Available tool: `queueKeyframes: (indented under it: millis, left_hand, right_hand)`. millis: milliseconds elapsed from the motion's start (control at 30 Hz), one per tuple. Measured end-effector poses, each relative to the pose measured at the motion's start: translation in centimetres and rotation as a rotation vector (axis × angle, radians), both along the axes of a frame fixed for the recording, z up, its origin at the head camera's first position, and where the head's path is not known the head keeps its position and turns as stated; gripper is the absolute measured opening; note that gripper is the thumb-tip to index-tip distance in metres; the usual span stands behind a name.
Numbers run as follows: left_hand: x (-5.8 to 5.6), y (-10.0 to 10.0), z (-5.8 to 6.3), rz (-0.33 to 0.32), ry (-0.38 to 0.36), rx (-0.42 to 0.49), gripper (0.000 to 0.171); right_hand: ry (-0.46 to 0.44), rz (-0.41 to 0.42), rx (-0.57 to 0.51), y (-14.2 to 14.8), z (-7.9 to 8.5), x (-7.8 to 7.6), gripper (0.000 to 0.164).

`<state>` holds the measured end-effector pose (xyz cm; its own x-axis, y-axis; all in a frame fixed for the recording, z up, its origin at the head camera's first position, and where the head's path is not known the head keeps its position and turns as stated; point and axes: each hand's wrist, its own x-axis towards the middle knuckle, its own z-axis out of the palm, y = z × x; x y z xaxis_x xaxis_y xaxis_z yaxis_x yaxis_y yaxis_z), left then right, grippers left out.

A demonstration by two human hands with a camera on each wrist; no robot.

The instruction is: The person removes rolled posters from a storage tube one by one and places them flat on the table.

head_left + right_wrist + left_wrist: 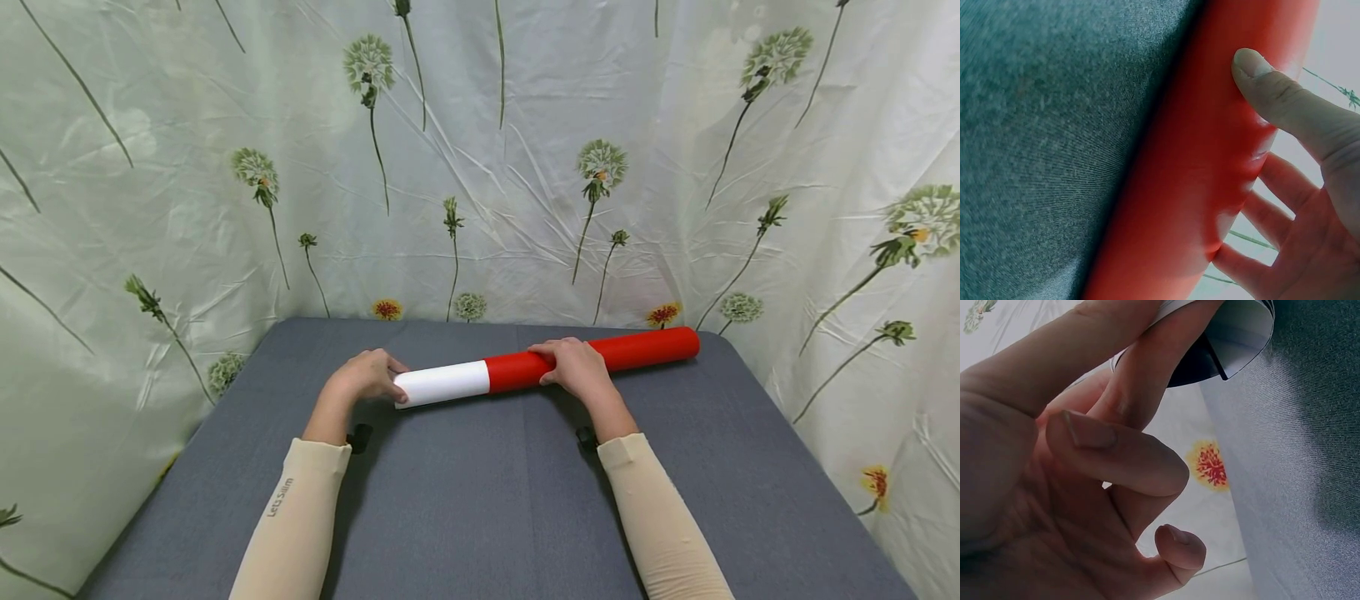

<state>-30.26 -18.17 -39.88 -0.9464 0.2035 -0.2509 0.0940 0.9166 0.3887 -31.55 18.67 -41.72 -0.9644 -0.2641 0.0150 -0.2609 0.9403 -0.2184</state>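
Note:
A long red roll (648, 349) lies across the table, slanting up to the right. From its left end extends a narrower white roll (448, 382), in line with it. My left hand (364, 377) pinches the free end of the white roll between thumb and fingers. In the left wrist view the hollow mouth of that roll (1244, 337) shows, dark and pale inside, while the lower fingers curl loosely below. My right hand (576, 367) grips the red roll near its middle, thumb on the near side. The right wrist view shows dents in the red surface (1179, 187) by the fingers.
The table (457, 508) has a dark grey cloth top. Behind it and along its sides hangs a pale curtain (480, 167) printed with dandelions, close to the far edge. The red roll's right end lies near the table's far right corner.

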Motion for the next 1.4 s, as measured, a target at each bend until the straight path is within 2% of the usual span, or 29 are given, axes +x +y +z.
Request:
queueKeyframes:
  millis: [400,1400]
  left_hand:
    - [0.3,-0.04,0.15,-0.002,-0.004,0.022,0.052]
    - [0.17,-0.42,0.16,0.014,-0.017,0.025,0.052]
  right_hand:
    - [-0.001,-0.007,-0.008,0.1,0.03,0.03,0.065]
    - [-0.027,-0.013,-0.015,0.83,0.17,-0.21,0.065]
